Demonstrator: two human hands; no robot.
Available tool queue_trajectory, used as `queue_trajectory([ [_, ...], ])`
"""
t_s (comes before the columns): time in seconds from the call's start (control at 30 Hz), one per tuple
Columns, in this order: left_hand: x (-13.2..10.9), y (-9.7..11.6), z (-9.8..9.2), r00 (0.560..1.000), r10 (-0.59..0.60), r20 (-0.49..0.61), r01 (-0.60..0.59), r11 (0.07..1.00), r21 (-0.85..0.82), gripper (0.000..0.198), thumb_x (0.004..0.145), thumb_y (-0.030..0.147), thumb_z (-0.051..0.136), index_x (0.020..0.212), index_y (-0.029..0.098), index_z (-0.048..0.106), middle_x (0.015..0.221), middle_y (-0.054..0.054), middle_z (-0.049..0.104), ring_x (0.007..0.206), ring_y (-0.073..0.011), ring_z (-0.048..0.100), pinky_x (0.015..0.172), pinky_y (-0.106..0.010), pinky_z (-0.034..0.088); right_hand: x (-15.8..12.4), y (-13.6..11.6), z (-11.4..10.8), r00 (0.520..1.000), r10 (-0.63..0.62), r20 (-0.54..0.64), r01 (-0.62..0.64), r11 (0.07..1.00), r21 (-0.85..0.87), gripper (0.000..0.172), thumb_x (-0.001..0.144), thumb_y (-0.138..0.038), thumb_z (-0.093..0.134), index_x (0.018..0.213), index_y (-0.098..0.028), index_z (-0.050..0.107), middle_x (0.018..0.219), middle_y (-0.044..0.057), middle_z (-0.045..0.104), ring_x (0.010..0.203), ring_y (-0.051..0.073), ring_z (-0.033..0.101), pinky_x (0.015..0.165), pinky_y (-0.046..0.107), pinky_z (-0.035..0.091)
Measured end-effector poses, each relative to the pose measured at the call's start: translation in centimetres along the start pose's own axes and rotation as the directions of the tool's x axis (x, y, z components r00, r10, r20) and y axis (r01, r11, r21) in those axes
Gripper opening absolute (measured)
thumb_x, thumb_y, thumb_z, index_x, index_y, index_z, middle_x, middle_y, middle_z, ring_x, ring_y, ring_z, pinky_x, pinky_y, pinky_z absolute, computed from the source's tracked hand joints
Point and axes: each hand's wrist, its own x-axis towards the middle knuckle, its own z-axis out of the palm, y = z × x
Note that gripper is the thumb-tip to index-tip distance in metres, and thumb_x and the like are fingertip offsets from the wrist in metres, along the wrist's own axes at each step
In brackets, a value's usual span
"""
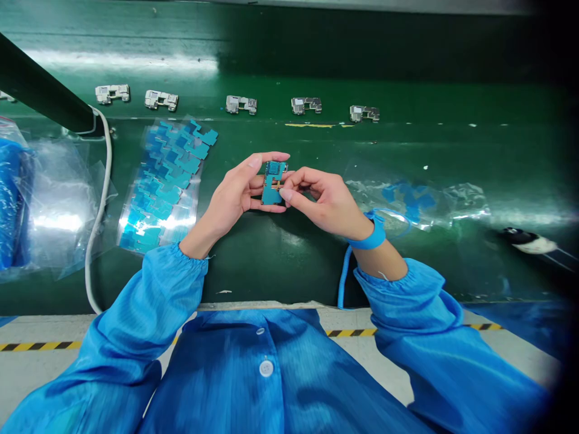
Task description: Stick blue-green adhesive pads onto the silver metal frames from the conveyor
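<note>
I see both hands raised just above the middle of the green tabletop (289, 259), meeting on one small board (272, 182). The left hand (233, 196) has its fingers clamped on the small board, thumb over the top edge and the other fingers behind and under it. The right hand (323, 202) pinches the board's lower right side between thumb and forefinger, the remaining fingers curled in. The board stands roughly upright between the two hands, its face covered in blue film, with a bit of orange showing at the middle.

On my right wrist sits a blue wrist strap (373, 232), and its coiled cord (344, 274) drops to the near edge of the tabletop.

Toward the left side lies a clear sheet of blue film pieces (163, 187), laid in overlapping rows. Further left, at the left edge, are crumpled clear bags (58, 205), and a white cable (97, 223) runs between them and the sheet. Toward the far edge, a row of five metal frames (241, 104) lies spaced apart. On the right side is a wrinkled clear wrapper (416, 202), and beyond it, near the right edge, a small black-and-white tool (527, 241).
</note>
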Motion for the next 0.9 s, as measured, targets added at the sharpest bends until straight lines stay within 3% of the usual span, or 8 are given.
queue_trajectory([
  [0.2,0.0,0.05,-0.02,1.0,0.008,0.013,-0.008,1.0,-0.024,0.05,0.106,0.062,0.064,0.138,0.025,0.076,0.121,-0.009,0.084,0.111,-0.0311,0.085,0.084,-0.043,0.076,-0.04,-0.1,-0.08,1.0,-0.002,0.007,0.002,1.0,-0.002,0.039,0.098,-0.057,0.083,0.088,-0.023,0.068,0.086,0.004,0.07,0.09,0.022,0.066,0.076,0.034,0.053],
  [0.43,-0.12,-0.09,0.06,1.0,0.017,0.016,-0.017,1.0,-0.004,0.041,0.098,0.036,0.078,0.139,0.029,0.076,0.121,-0.005,0.083,0.113,-0.0283,0.083,0.086,-0.042,0.076,-0.05,-0.2,0.01,1.0,0.0,0.006,0.0,1.0,-0.013,0.038,0.098,-0.057,0.083,0.087,-0.024,0.068,0.082,0.004,0.069,0.092,0.023,0.067,0.076,0.035,0.055],
  [0.9,-0.18,-0.3,0.09,1.0,0.014,-0.006,-0.014,0.996,0.083,0.045,0.104,0.042,0.075,0.146,0.028,0.069,0.107,-0.003,0.085,0.109,-0.0247,0.085,0.086,-0.038,0.077,0.06,-0.08,0.04,1.0,-0.016,0.013,0.016,1.0,0.008,0.03,0.099,-0.047,0.081,0.088,-0.023,0.067,0.079,0.002,0.067,0.084,0.02,0.063,0.072,0.033,0.052],
])
